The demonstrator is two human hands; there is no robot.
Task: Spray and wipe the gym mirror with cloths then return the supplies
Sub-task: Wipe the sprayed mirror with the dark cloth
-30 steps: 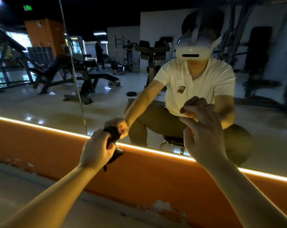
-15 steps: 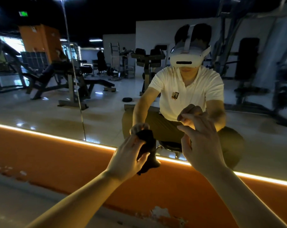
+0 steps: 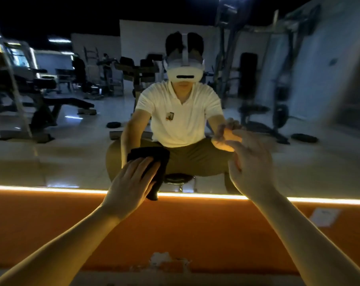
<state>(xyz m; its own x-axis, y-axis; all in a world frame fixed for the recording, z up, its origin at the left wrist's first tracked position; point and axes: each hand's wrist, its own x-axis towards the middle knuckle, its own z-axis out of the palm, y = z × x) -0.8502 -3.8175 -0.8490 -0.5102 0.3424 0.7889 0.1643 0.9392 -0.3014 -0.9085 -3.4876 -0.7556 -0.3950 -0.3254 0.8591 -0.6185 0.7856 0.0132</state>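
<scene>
We press a cloth to the mirror

Our left hand [image 3: 131, 182] lies flat-fingered on the black cloth [image 3: 154, 154], low on the mirror [image 3: 71, 157]; our right hand [image 3: 251, 168] hovers beside it, fingers spread, holding nothing.

Black cloth [image 3: 154, 159], orange wall band [image 3: 195, 230], glowing yellow light strip [image 3: 51, 189].

Room is dim. A warm light strip [image 3: 51, 189] under the mirror [image 3: 71, 157] supplies most light. Reflected ceiling lamps [image 3: 58, 40] glare weakly. Frame edges bow; the right hand [image 3: 251, 168] is blurred.
</scene>
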